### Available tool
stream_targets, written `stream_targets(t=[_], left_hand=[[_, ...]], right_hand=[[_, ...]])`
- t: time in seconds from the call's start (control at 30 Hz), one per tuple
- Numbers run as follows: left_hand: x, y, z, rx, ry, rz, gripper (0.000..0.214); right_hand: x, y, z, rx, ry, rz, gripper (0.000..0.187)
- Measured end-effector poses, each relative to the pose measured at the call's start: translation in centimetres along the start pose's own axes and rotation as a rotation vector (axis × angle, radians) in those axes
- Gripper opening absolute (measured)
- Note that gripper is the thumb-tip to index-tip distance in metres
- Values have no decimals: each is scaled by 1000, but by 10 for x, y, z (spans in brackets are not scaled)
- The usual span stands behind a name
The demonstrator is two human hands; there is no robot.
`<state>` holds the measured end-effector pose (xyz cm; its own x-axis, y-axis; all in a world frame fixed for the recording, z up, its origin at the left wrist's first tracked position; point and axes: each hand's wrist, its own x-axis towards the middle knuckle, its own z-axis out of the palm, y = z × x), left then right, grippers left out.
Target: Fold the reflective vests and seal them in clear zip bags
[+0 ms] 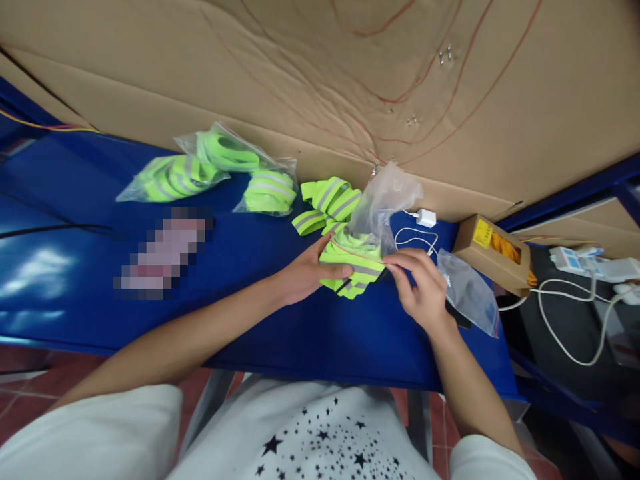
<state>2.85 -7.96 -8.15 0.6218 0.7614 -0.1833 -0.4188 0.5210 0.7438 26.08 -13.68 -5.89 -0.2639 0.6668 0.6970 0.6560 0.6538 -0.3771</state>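
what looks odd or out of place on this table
Nothing looks plainly spilled or damaged. The loose reflective strap looks odd: it lies in untidy loops, seemingly unbagged, unlike the bagged bundles to its left. A pixelated patch on the blue table hides whatever is there.

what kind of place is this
Probably a workbench in a workshop or small factory, though little of the room shows. A blue table stands against a brown cardboard panel with thin red wires strung across it, and bagged yellow-green striped bands lie on the table.
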Motion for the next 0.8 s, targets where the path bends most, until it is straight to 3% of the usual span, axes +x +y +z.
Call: stream_targets(t=[0.43,0.6,0.8], left_hand=[[5,-2,0,-101,23,-5,73],[4,0,0,-108,77,31,66],[-1,-1,6,-112,91,63,59]], right_hand=[[-3,4,-9,-84,-74,-70,43],[-7,10,3,-15,-36,-62,28],[-15,5,22,-60,81,-4,25]])
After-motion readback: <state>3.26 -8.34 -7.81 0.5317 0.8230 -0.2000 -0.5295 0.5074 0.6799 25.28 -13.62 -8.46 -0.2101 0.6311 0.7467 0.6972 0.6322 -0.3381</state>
